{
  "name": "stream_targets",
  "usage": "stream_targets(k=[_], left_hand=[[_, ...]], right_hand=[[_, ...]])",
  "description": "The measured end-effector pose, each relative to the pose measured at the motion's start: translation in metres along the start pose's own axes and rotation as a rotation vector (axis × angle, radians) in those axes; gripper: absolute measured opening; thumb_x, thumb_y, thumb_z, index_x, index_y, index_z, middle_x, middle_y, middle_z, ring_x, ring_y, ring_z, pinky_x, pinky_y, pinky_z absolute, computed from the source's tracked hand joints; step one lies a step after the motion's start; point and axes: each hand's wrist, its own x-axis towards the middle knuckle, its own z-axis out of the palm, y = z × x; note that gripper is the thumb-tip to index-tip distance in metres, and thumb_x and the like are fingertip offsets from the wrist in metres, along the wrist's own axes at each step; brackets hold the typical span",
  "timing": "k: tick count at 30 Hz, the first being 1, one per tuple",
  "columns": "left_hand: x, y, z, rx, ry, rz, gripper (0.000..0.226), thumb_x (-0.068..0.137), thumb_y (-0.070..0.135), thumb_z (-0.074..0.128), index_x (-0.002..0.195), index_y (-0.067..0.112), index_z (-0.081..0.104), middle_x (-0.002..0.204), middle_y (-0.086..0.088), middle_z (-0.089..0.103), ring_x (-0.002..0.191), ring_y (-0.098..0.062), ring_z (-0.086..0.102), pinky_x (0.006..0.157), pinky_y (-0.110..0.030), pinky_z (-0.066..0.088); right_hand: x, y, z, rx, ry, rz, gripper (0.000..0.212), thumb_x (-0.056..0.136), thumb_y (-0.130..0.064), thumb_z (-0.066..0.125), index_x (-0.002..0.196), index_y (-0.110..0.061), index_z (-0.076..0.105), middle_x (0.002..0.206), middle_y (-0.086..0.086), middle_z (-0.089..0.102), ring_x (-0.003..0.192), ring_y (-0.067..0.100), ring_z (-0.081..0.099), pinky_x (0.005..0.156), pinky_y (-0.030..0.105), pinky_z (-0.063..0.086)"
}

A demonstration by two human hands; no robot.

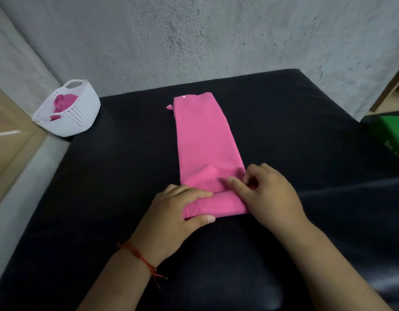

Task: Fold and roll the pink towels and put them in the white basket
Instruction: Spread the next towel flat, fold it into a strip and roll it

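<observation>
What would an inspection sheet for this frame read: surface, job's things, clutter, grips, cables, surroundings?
Surface: black padded top, with the towel lying on it.
Job's things: towel folded into a long strip, near end rolled; basket beside the top's far left corner, with pink cloth inside.
Clutter: green box at the right edge.
Grips: left grip holds the roll's left end; right grip is on its right end, fingers curled.
Cables: nothing seen.
Surroundings: grey wall behind; wooden shelf far right.
</observation>
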Motion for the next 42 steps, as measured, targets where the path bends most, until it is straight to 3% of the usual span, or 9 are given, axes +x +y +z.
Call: stream_targets(k=[4,9,12,20,25,28,32,36,42], left_hand=[[0.003,0.001,0.0,-0.011,-0.014,-0.035,0.045,0.087,0.06,0.071,0.129,0.047,0.067,0.117,0.037,0.057,0.118,0.005,0.05,0.103,-0.012,0.036],[0.006,0.004,0.0,-0.009,-0.051,-0.075,0.041,0.093,0.061,0.062,0.13,0.042,0.067,0.113,0.037,0.058,0.116,0.004,0.05,0.107,-0.029,0.041],[0.005,0.007,0.0,-0.028,-0.076,-0.1,0.038,0.093,0.065,0.06,0.121,0.041,0.07,0.101,0.037,0.057,0.108,0.003,0.055,0.104,-0.033,0.045],[0.007,0.009,0.005,-0.133,-0.013,-0.238,0.059,0.097,0.073,0.037,0.095,0.022,0.068,0.088,0.002,0.07,0.084,-0.01,0.065,0.081,-0.042,0.054],[-0.002,0.015,-0.003,0.075,0.144,0.09,0.013,0.099,0.045,0.06,0.101,0.036,0.07,0.101,0.023,0.06,0.096,-0.006,0.054,0.089,-0.034,0.047],[-0.01,0.011,-0.005,-0.016,0.063,0.067,0.02,0.091,0.041,0.075,0.11,0.037,0.074,0.109,0.024,0.059,0.107,-0.007,0.056,0.096,-0.022,0.045],[-0.004,0.009,0.003,-0.185,0.155,-0.06,0.013,0.089,0.032,0.08,0.102,0.035,0.081,0.102,0.02,0.066,0.104,-0.012,0.062,0.093,-0.023,0.048],[0.011,0.005,0.009,-0.175,0.215,-0.118,0.009,0.095,0.035,0.073,0.1,0.035,0.081,0.095,0.022,0.068,0.1,-0.006,0.061,0.091,-0.03,0.05],[0.021,0.001,0.017,-0.028,0.261,-0.103,0.024,0.096,0.05,0.059,0.097,0.035,0.078,0.095,0.019,0.063,0.093,-0.008,0.053,0.087,-0.045,0.049]], right_hand=[[-0.002,0.003,0.003,0.041,0.044,-0.128,0.041,0.097,-0.06,0.058,0.07,-0.032,0.05,0.078,-0.012,0.051,0.08,0.005,0.052,0.063,0.026,0.041],[-0.003,0.002,0.014,-0.006,0.091,-0.107,0.037,0.105,-0.047,0.05,0.077,-0.025,0.061,0.076,-0.01,0.05,0.076,0.011,0.05,0.063,0.034,0.043],[-0.004,-0.002,0.013,-0.072,0.048,-0.007,0.044,0.105,-0.054,0.044,0.082,-0.027,0.07,0.079,-0.011,0.059,0.077,0.014,0.058,0.066,0.037,0.05],[-0.004,-0.011,0.001,-0.156,-0.107,0.159,0.038,0.102,-0.06,0.045,0.096,-0.041,0.078,0.084,-0.013,0.071,0.075,0.018,0.063,0.065,0.034,0.048],[0.001,-0.014,0.0,-0.142,-0.115,0.227,0.032,0.101,-0.06,0.048,0.105,-0.047,0.077,0.086,-0.011,0.07,0.073,0.02,0.056,0.065,0.034,0.045],[0.0,-0.014,0.005,-0.148,-0.081,0.258,0.034,0.1,-0.063,0.049,0.101,-0.044,0.077,0.081,-0.011,0.065,0.073,0.02,0.056,0.061,0.033,0.042],[-0.004,-0.011,0.012,-0.081,0.088,0.079,0.038,0.101,-0.062,0.053,0.077,-0.033,0.059,0.078,-0.013,0.055,0.077,0.013,0.053,0.054,0.029,0.034],[-0.006,-0.005,0.012,-0.004,0.183,-0.173,0.039,0.101,-0.06,0.057,0.076,-0.03,0.052,0.078,-0.013,0.051,0.08,0.01,0.046,0.057,0.028,0.04],[-0.003,-0.004,0.02,0.035,0.154,-0.118,0.034,0.099,-0.057,0.06,0.077,-0.034,0.05,0.079,-0.015,0.054,0.079,0.008,0.05,0.06,0.031,0.044]])
